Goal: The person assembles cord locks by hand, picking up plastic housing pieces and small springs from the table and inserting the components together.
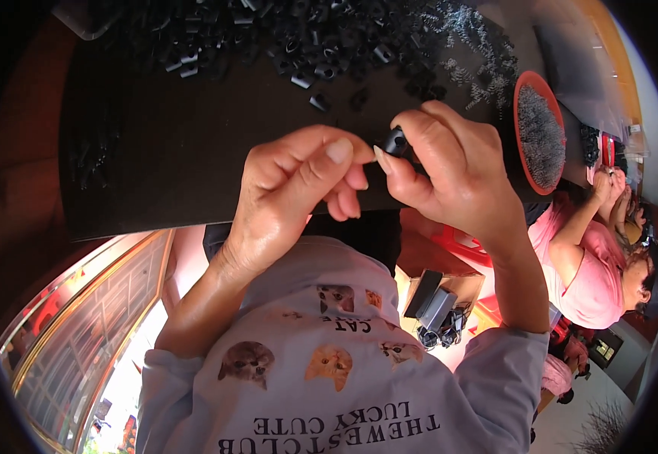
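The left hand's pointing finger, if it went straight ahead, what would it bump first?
Probably the bare right hand, at its thumb tip, just before the small black rounded piece it pinches; depth is unclear.

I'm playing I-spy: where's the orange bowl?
In the head view, the orange bowl is near the dark table's right end, right of the person's right hand and beside the loose springs.

2 bare forearms (202, 304), left hand (295, 175) curled, right hand (457, 165) pinching
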